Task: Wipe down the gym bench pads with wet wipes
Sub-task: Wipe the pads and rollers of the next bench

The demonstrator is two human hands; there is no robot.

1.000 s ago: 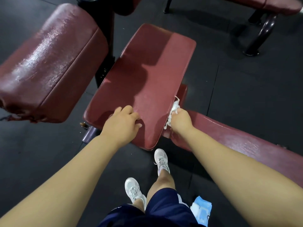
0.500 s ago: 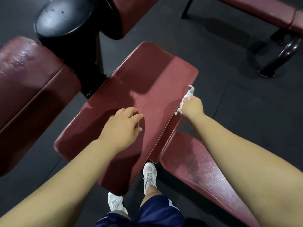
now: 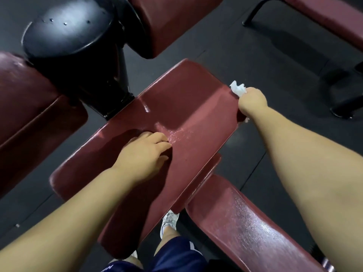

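R hand (image 3: 252, 101) is clenched round a bunched white wet wipe (image 3: 238, 88), pressed vs the far right corner of the centre bench pad (image 3: 196, 118); the wipe pokes out past the fist, touching the pad's edge. L hand (image 3: 143, 154) rests mid-pad, fingers loosely bent, tips on the vinyl, gripping nothing. Surface btw the hands shows a speckled sheen (glare or moisture, can't tell). A 2nd pad (image 3: 245, 222) sits just beside the near right corner; a black post (image 3: 78, 46) stands by the far left edge.
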